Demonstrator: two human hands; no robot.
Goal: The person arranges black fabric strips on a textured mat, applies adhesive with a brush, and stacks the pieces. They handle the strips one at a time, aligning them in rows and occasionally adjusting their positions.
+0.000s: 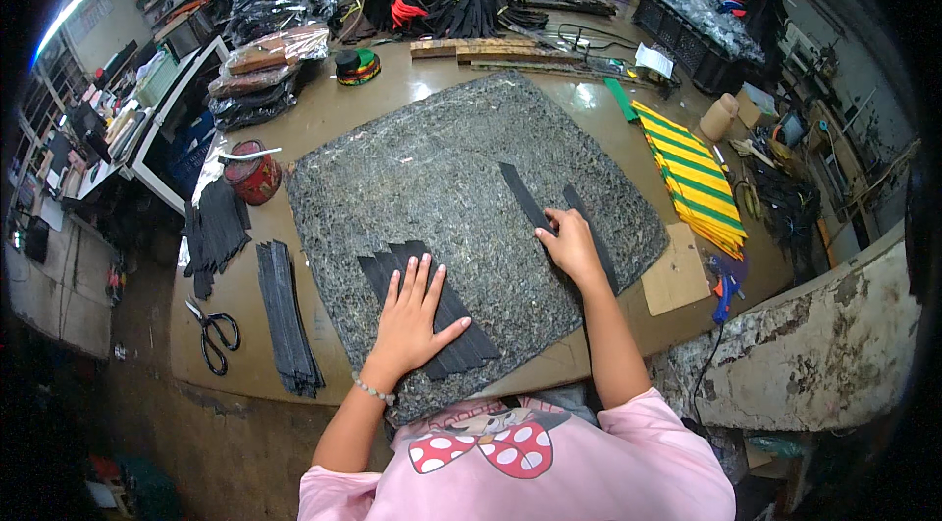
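Clock from mat middle. Left hand (pixel 417 315) at 7 o'clock, palm down, fingers slightly spread, flat over a fan of overlapping black strips (pixel 466 339) on the gray mat (pixel 412 187). At 8 o'clock, on the surface (pixel 392 79): scissors (pixel 211 335) and a black bundle (pixel 285 315). Glue gun (pixel 726 287) between 3 and 4. Right hand (pixel 569 241) at 3: thumb and index look to be pinching the near end of 1 single strip (pixel 520 189), whose far end sits near 1 o'clock; second strip (pixel 599 251) beside that hand, partly covered.

Strips look light, thin, bendy, not fragile. Likely best held by 1 end; fan probably slides apart unless pressed flat. Mat looks rough, so little slip.

Farther: red can (pixel 253 176) between 9 and 10, yellow-green strips (pixel 687 178) between 2 and 3, wood boards (pixel 491 50) at 12.
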